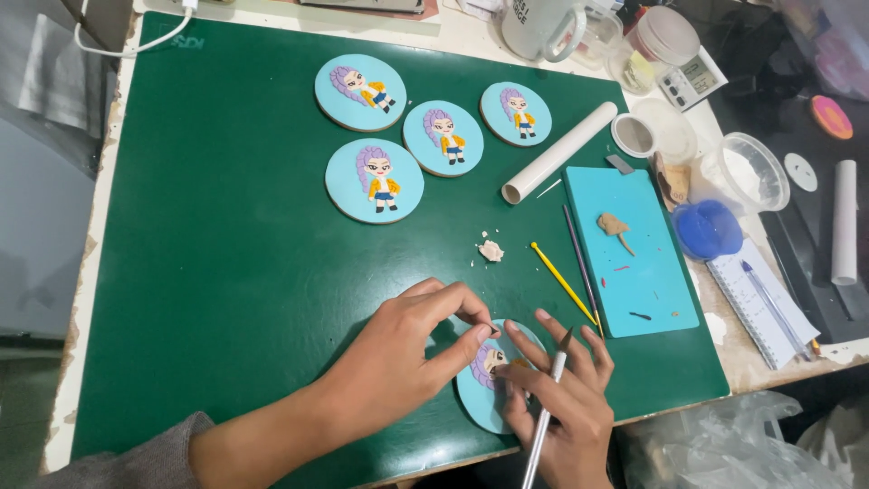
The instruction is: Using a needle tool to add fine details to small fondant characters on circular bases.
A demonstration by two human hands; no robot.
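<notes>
My left hand [407, 349] pinches a tiny piece between thumb and forefinger just above a round light-blue disc [478, 398] that bears a small figure with purple hair. My right hand [561, 398] rests on the right side of that disc and holds a thin silver-handled craft knife [546, 412], blade pointing up toward the figure. The disc lies near the front edge of a dark green cutting mat [226, 254]. Much of the disc is hidden under my fingers.
Several finished blue discs [374, 180] with the same figure lie at the mat's top. A white roller [558, 152], a turquoise board [631, 249] with beige clay, a yellow tool [561, 282], a clay scrap [491, 250], containers, a mug and a notebook sit to the right.
</notes>
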